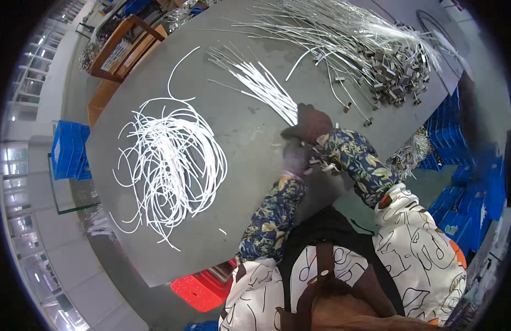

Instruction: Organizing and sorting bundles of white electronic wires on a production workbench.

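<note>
My right hand, in a dark brown glove, is closed around a bundle of white wires. The strands fan out from it toward the far left over the grey table. Small grey metal end pieces show on the near side of that hand. Just below it is my left hand, in a greyish glove, close to those end pieces. Motion smears its fingers, so its grip cannot be made out. A loose tangle of curled white tubing or wire lies to the left of both hands.
At the far right of the grey table a large heap of wires ends in dark metal blocks. One short white piece lies near the front edge. Below is a red stool; blue crates stand at the right.
</note>
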`<act>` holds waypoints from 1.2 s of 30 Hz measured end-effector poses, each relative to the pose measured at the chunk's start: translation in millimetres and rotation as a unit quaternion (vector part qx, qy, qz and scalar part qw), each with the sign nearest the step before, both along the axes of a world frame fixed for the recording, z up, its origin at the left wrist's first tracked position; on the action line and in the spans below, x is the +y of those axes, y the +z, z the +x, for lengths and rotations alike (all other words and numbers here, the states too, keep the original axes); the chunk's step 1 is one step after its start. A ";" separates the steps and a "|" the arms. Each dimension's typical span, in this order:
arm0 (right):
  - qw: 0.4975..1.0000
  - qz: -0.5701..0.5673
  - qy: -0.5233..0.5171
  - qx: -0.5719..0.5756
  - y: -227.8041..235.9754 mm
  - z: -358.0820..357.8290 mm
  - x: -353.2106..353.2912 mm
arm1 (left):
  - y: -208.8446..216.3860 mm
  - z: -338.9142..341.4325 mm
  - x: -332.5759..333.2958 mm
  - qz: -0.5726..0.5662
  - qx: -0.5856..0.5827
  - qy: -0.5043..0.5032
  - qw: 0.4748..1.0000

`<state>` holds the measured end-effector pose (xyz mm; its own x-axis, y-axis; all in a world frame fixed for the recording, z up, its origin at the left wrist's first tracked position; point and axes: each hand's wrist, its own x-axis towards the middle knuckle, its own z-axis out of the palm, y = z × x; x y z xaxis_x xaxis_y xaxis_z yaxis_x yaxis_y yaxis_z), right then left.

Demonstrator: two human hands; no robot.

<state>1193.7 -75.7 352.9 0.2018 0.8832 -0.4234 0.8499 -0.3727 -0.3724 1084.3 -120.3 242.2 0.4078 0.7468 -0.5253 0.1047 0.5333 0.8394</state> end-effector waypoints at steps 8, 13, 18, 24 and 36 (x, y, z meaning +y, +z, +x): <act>0.982 -0.046 -0.006 0.184 -64.1 43.1 -50.1 | -9.4 -23.6 -29.9 0.129 -0.103 -0.047 0.985; 0.959 -0.084 0.044 0.269 33.5 28.1 -79.2 | 36.4 -53.5 42.0 0.136 -0.028 0.124 0.983; 0.923 -0.047 0.059 0.376 124.2 2.7 -57.8 | 206.9 -57.7 70.7 0.275 -0.297 0.231 0.885; 0.931 0.083 0.183 0.304 146.8 17.1 -66.8 | 247.2 -39.3 16.1 0.372 -0.261 0.186 0.871; 0.831 0.363 0.178 0.382 118.8 5.7 -94.4 | 317.8 -2.8 -34.9 0.401 -0.194 0.114 0.888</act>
<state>1199.5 -170.1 471.7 -0.2090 0.9082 0.3626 0.2710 0.4100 -0.8709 1081.5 -155.1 560.0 0.2318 0.9037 0.3599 -0.3085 -0.2826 0.9083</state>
